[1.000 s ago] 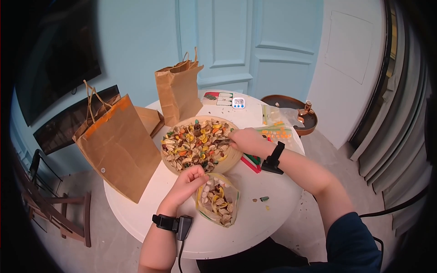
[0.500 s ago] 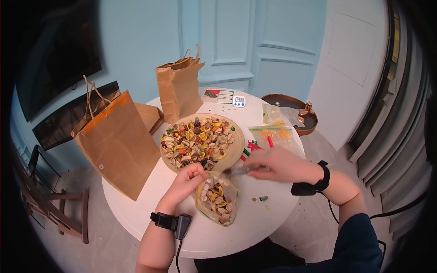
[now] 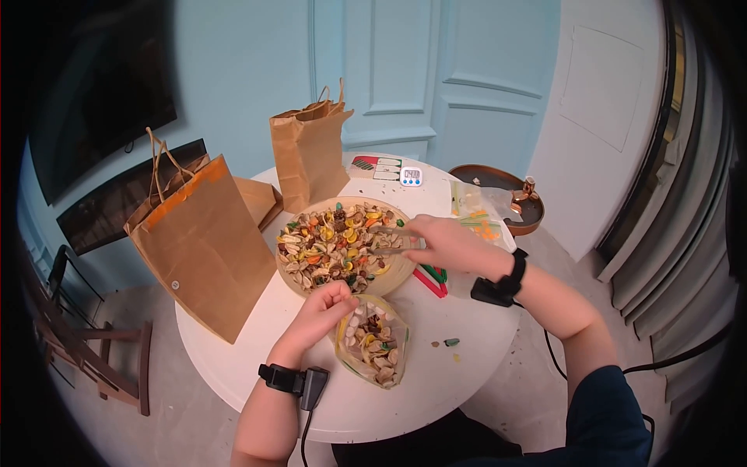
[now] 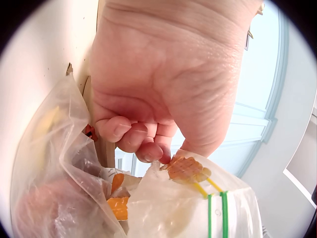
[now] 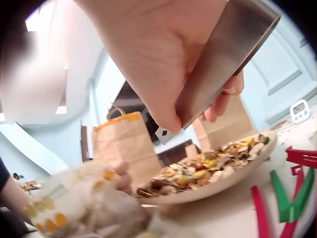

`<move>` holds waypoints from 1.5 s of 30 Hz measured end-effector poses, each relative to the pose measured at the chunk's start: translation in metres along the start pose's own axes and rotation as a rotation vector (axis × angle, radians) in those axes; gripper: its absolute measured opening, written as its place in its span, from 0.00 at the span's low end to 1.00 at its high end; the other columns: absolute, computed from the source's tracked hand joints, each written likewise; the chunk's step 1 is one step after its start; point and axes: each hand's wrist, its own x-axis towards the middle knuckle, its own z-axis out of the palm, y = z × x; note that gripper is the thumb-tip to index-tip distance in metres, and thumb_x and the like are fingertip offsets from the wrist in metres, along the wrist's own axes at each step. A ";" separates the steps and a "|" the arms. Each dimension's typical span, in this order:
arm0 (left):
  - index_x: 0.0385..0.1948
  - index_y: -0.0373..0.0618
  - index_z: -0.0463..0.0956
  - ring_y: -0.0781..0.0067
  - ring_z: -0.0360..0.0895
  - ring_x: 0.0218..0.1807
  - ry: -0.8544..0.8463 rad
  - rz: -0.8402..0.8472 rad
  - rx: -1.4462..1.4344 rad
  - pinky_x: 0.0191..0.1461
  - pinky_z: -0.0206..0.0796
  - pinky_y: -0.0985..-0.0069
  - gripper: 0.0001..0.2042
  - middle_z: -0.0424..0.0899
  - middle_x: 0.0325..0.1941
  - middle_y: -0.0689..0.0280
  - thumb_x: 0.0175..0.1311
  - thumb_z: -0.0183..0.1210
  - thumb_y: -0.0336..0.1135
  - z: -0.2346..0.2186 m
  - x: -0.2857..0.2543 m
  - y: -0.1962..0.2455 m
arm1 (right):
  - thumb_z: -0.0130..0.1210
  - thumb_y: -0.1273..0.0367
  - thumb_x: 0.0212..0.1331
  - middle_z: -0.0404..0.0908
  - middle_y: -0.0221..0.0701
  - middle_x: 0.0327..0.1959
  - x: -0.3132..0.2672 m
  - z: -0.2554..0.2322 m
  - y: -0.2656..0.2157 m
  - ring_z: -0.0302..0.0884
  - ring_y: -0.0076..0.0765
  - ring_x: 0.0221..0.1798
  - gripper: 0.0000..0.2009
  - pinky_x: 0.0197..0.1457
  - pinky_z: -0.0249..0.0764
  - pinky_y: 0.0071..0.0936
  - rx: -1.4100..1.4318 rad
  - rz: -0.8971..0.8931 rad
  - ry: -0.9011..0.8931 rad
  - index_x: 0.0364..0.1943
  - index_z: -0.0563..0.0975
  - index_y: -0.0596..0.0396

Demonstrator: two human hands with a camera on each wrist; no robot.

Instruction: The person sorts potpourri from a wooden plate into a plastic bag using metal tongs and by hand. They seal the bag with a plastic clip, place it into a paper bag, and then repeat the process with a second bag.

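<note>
My left hand (image 3: 313,317) pinches the top edge of a clear zip bag (image 3: 398,335), thumb against curled fingers. Dried potpourri pieces (image 3: 376,354) partly fill the bag, whose mouth gapes; green and yellow zip strips (image 4: 217,213) show in the left wrist view. In my right hand (image 3: 451,245) is a pair of metal tongs (image 5: 225,57), its arms apart and the tips over the right part of a round wooden plate (image 3: 402,274). Heaped on that plate is mixed potpourri (image 3: 331,245) in beige, yellow, orange and green. Nothing shows between the tongs' tips.
Brown paper bags (image 3: 214,249) stand at the left and back (image 3: 307,159). A white timer (image 3: 411,177) sits at the back. Red and green clips (image 5: 292,198) lie right of the plate, near printed zip bags (image 3: 475,204). A few fallen pieces (image 3: 451,342) dot the table.
My right hand carried the tongs from the plate to the bag's mouth, then back over the plate, where the tongs are now spread. The left hand kept its hold on the bag.
</note>
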 end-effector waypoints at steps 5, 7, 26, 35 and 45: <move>0.22 0.49 0.65 0.95 0.59 0.23 -0.005 -0.019 0.018 0.25 0.50 0.90 0.10 0.66 0.21 0.83 0.65 0.54 0.32 -0.002 -0.001 0.002 | 0.59 0.58 0.51 0.79 0.44 0.34 0.029 0.046 0.040 0.78 0.50 0.38 0.18 0.42 0.74 0.40 -0.146 0.073 -0.075 0.37 0.75 0.60; 0.22 0.50 0.65 0.95 0.59 0.23 -0.004 -0.019 0.022 0.25 0.50 0.90 0.10 0.65 0.21 0.83 0.65 0.54 0.32 -0.003 0.000 0.000 | 0.59 0.58 0.50 0.80 0.45 0.33 0.039 0.054 0.038 0.79 0.50 0.39 0.18 0.42 0.75 0.40 -0.163 0.091 -0.108 0.37 0.75 0.60; 0.22 0.48 0.66 0.94 0.61 0.24 -0.010 -0.008 0.014 0.26 0.52 0.90 0.10 0.67 0.21 0.83 0.65 0.53 0.32 -0.001 0.000 0.001 | 0.54 0.62 0.54 0.80 0.42 0.31 0.041 0.052 0.039 0.78 0.48 0.37 0.13 0.43 0.74 0.41 -0.187 0.123 -0.094 0.34 0.79 0.57; 0.22 0.50 0.65 0.93 0.62 0.27 -0.017 -0.036 0.004 0.30 0.53 0.90 0.10 0.67 0.23 0.82 0.64 0.54 0.32 -0.002 -0.001 0.002 | 0.54 0.64 0.55 0.80 0.39 0.31 0.007 -0.013 -0.005 0.77 0.48 0.35 0.11 0.40 0.73 0.39 0.002 0.014 0.021 0.36 0.79 0.56; 0.22 0.51 0.65 0.94 0.61 0.27 -0.006 -0.046 0.022 0.30 0.53 0.90 0.09 0.67 0.23 0.82 0.63 0.54 0.32 -0.001 -0.001 0.001 | 0.54 0.57 0.59 0.78 0.29 0.33 -0.055 -0.021 -0.075 0.79 0.35 0.29 0.15 0.30 0.73 0.31 -0.024 -0.180 -0.435 0.43 0.74 0.51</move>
